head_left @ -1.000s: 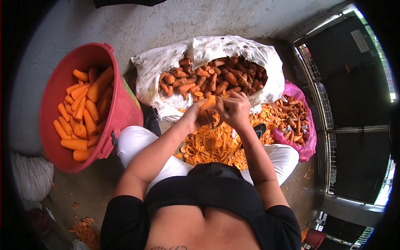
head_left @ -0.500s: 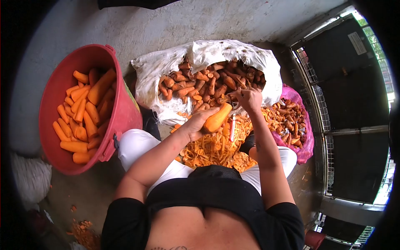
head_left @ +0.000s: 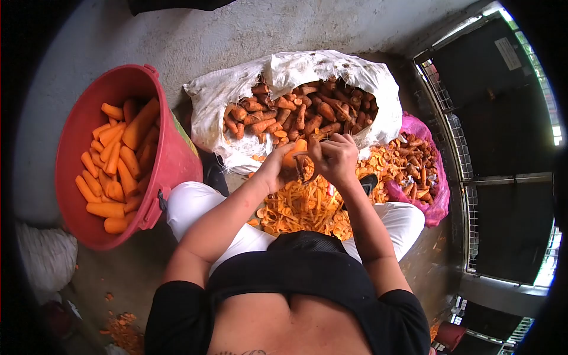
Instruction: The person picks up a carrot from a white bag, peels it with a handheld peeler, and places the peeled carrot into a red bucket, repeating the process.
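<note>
My left hand (head_left: 276, 169) is wrapped round a peeled orange carrot (head_left: 291, 157), its end pointing away from me. My right hand (head_left: 336, 158) is closed on what looks like a peeler, mostly hidden by the fingers, close against the carrot. A thin brownish strip (head_left: 306, 169) hangs between the two hands. Below them lies a heap of carrot peelings (head_left: 305, 207) between my legs. Just beyond, a torn white sack (head_left: 216, 106) lies open with many unpeeled carrots (head_left: 313, 112) in it.
To the left stands a red tub (head_left: 80, 127) holding peeled carrots (head_left: 121, 171). At the right, a pink bag (head_left: 439, 207) holds carrot pieces. A wall (head_left: 236, 41) rises behind the sack, and dark gate panels (head_left: 509, 231) line the right side.
My right hand has come down and left, from beyond the carrot to right beside it. The left hand has tilted the carrot more upright and shifted slightly left.
</note>
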`<action>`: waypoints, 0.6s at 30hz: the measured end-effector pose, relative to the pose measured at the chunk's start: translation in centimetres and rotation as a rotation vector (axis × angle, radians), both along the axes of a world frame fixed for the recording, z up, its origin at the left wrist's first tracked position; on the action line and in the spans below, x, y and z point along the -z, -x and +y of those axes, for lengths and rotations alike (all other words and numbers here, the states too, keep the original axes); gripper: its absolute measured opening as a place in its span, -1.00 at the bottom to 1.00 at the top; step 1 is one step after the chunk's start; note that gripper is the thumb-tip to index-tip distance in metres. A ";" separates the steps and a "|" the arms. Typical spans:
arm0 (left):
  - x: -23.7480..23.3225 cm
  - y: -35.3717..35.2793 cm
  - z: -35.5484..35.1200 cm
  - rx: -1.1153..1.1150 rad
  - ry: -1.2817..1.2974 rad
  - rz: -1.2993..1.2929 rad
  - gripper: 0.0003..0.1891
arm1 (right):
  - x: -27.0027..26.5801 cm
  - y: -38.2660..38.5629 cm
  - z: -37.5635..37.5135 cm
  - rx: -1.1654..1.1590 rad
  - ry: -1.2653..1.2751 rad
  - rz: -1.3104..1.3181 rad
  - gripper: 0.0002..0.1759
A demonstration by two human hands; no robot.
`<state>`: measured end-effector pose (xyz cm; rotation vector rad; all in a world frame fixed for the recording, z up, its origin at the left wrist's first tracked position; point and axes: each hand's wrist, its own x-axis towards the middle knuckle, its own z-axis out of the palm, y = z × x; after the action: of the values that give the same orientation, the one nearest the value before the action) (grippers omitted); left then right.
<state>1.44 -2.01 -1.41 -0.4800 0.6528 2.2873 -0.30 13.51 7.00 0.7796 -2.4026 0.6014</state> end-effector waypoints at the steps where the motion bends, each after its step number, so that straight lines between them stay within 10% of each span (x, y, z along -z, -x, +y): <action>1: -0.4 -0.1 0.0 -0.019 0.021 -0.008 -0.71 | -0.7 -0.3 -0.6 -0.026 -0.035 0.012 -0.59; 7: -1.7 -0.8 -0.2 -0.050 0.009 0.083 -0.71 | 0.0 0.8 -0.4 -0.122 -0.036 0.046 -0.58; 18: -3.0 -1.0 0.0 0.142 -0.113 0.166 -0.58 | 4.3 6.9 8.4 0.487 -0.212 -0.183 -0.49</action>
<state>2.47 -2.03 1.61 -0.1850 0.6137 2.2298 -7.23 21.93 2.71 0.2004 -2.7186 0.2302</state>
